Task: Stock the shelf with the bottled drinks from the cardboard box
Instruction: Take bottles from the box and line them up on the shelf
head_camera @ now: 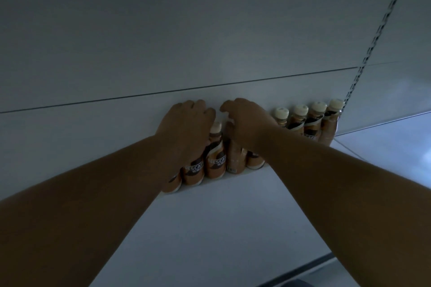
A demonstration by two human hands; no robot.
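At the back of a pale white shelf board [233, 205], against the white back panel [186, 42], stands a row of brown plastic coffee bottles with cream-coloured caps and brown-and-cream labels. On two labels the letters "NESCAF" can be read. The left group of bottles [215, 158] is under the two hands; one cream cap shows between the hands, and the other caps of this group are hidden. Four more bottles [307, 119] stand further right, upright and touching each other in a line, their caps all visible. The last of them is just beside a slotted metal upright [373, 46] that runs along the right side of the panel.

The left hand [184, 126] lies over the tops of the leftmost bottles, fingers bent down behind them and touching them. Whether it closes around one bottle I cannot tell, because the fingers are hidden behind the hand. The right hand [247, 121] rests on the tops of the next bottles, the thumb bent toward the left hand, the fingers curved down; if it really holds a bottle is also not clear. Both bare forearms reach up from the lower corners. The light is dim, and a cardboard box does not show in this view.
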